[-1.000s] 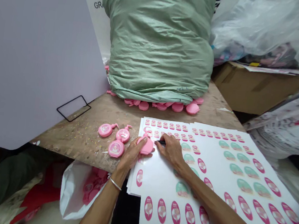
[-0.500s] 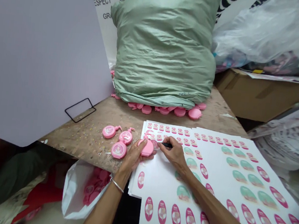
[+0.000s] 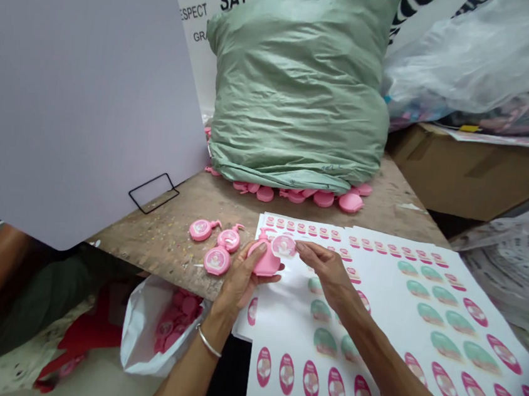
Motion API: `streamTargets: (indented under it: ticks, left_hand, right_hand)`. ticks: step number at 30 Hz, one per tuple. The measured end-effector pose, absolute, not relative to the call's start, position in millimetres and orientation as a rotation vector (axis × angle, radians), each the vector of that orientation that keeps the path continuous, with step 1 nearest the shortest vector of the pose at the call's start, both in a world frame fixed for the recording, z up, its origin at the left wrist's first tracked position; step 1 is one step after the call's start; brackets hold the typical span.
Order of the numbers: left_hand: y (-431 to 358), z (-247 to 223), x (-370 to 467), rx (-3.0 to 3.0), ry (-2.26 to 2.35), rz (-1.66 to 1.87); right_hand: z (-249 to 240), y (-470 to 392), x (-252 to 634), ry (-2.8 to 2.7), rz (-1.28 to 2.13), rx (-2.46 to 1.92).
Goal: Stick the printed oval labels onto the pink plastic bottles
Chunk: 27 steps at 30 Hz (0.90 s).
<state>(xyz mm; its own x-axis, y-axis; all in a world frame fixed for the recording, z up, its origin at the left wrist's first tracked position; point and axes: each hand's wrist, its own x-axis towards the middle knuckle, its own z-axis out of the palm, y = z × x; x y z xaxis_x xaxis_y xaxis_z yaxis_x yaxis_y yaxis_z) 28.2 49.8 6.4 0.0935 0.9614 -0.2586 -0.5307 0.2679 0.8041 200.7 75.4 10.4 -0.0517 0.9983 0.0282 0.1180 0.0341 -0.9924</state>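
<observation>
- At the centre of the frame, we see the left hand [image 3: 244,268] grasping a pink bottle [image 3: 264,262], its thumb across the front and its fingers beneath.
- Just right of it, the right hand [image 3: 330,271] pinches a round sticker [image 3: 283,245] at its right edge, between thumb and fingertips.
- We judge the step in hand to be bringing sticker and bottle together; the sticker overlaps the bottle's right side in our view, and we cannot tell whether the two touch.
- The next move, as we read it, calls for a steady bottle, the sticker centred over its face, and light, even pressure to avoid creases.
- The bottle looks like smooth moulded plastic, rounded in body, with a short spout on top; the sticker looks thin, pale and flat, with pink print.
- Left of centre, we find three labelled bottles [image 3: 217,261] close together on the worktop [image 3: 175,261], whose brown surface is scuffed and speckled.
- Across the lower right, glossy white sticker sheets [image 3: 289,323] carry magenta ovals and green domed prints.
- Upper centre, a creased green sack [image 3: 298,94] bulges above pink pieces [image 3: 351,203]; lower left, a limp white bag [image 3: 137,333] holds more pink plastic.
</observation>
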Motion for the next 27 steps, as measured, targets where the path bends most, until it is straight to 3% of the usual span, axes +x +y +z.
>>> streamTargets:
  ticks: [27]
  left_hand:
    - [24.9,19.1,39.4,0.576,0.831,1.087]
  right_hand:
    - [18.2,35.7,199.2,-1.458,1.158,-1.255]
